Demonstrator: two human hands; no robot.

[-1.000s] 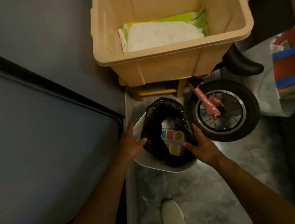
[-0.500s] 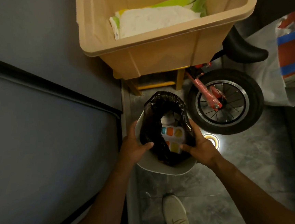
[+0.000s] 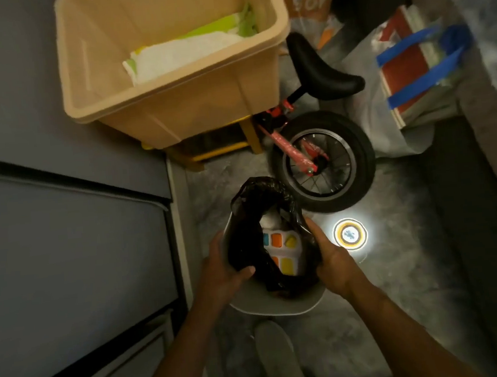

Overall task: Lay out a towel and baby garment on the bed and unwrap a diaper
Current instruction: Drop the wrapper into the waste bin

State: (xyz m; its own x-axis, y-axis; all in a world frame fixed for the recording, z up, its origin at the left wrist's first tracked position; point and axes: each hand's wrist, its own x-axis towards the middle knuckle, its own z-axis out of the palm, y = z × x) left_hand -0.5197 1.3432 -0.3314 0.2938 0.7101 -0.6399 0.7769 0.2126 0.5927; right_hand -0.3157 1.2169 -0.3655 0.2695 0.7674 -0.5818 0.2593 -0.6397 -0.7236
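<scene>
I hold a small white bin (image 3: 277,307) lined with a black plastic bag (image 3: 248,218) above the floor. My left hand (image 3: 224,273) grips its left rim, thumb hooked over the black bag. My right hand (image 3: 333,259) clasps the right side. Inside the bag lies a white packet with coloured squares (image 3: 283,251). A folded white cloth with a green edge (image 3: 181,54) rests in the beige plastic tub (image 3: 179,104) at the top.
A pink balance bike with a black wheel (image 3: 323,160) and black saddle (image 3: 321,70) stands right of the tub. A grey bag with blue handles (image 3: 419,65) sits at far right. A glowing round disc (image 3: 350,234) lies on the floor. Grey furniture (image 3: 66,249) fills the left. My shoe (image 3: 275,354) is below.
The bin has come up off the floor and a little nearer to me, both hands still on it. A glowing disc on the floor beneath it is uncovered. The view has tilted.
</scene>
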